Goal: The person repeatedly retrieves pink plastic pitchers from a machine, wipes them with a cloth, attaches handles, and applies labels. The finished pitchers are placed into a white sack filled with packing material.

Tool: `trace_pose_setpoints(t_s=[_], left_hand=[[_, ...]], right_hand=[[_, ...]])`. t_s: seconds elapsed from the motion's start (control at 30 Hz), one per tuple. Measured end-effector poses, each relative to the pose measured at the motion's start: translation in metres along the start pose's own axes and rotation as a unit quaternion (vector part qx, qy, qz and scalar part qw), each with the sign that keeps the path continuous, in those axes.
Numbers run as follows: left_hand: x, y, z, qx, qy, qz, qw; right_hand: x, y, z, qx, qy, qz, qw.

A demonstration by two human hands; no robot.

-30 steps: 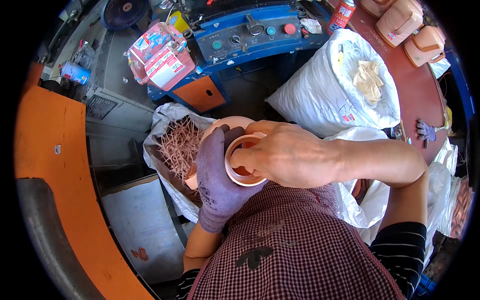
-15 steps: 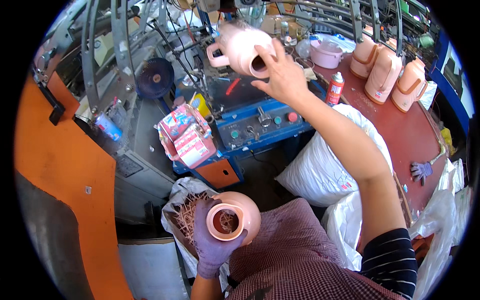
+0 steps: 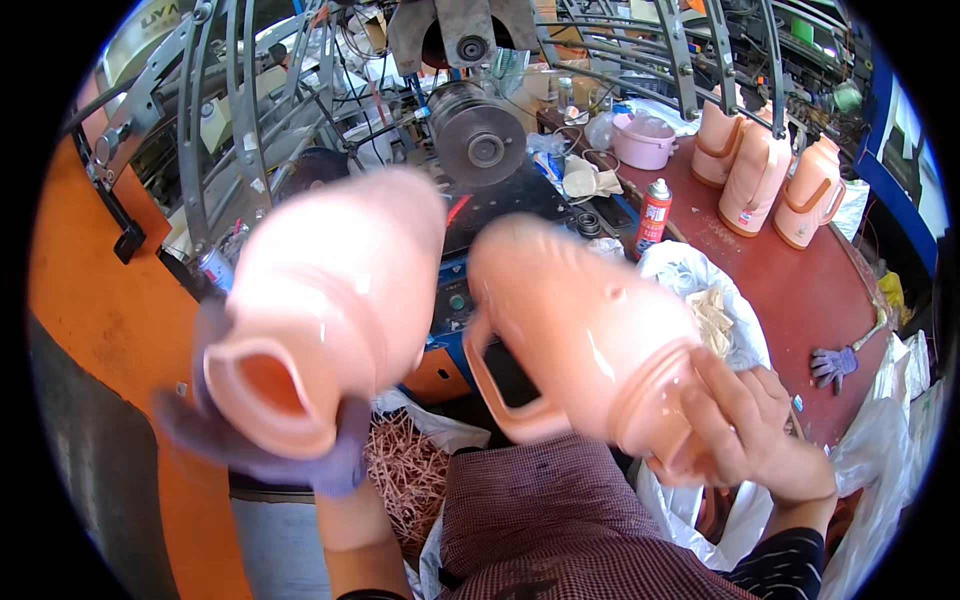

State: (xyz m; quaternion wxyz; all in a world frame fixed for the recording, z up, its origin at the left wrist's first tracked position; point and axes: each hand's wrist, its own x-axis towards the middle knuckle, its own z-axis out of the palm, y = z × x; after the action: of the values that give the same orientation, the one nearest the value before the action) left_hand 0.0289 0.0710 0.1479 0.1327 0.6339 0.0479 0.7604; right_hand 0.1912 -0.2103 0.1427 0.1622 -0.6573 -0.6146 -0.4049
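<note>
My left hand, in a purple glove, grips a pink plastic jug body by its neck. Its open mouth faces me and no handle shows on it. In my bare right hand is a second pink jug body, held by the neck end with the fingers wrapped round it. This one lies tilted, its looped handle toward the lower left. Both bodies are a little blurred by motion and hang apart from each other in front of the machine.
A machine with a round metal spindle stands ahead. On the red table at the right are several finished-looking pink jugs, a spray can, a pink pot and a purple glove. Pink plastic strips fill a sack below.
My right hand has drawn the handled jug body back from the spindle toward me. My left hand has raised the other body from above the strips, up and to the left.
</note>
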Motion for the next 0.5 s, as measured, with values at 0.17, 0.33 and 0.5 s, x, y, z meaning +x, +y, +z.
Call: trace_pose_setpoints(t_s=[0.17, 0.33, 0.5], left_hand=[[-0.019, -0.040, 0.060, 0.039, -0.174, 0.123, 0.976], [-0.075, -0.093, 0.133, 0.190, -0.272, 0.149, 0.932], [-0.042, -0.158, 0.163, 0.178, -0.301, 0.172, 0.921]], right_hand=[[-0.039, -0.005, 0.046, 0.290, -0.129, 0.083, 0.945], [-0.049, -0.019, 0.063, 0.248, -0.120, 0.153, 0.949], [-0.045, -0.026, 0.057, 0.245, -0.105, 0.184, 0.946]])
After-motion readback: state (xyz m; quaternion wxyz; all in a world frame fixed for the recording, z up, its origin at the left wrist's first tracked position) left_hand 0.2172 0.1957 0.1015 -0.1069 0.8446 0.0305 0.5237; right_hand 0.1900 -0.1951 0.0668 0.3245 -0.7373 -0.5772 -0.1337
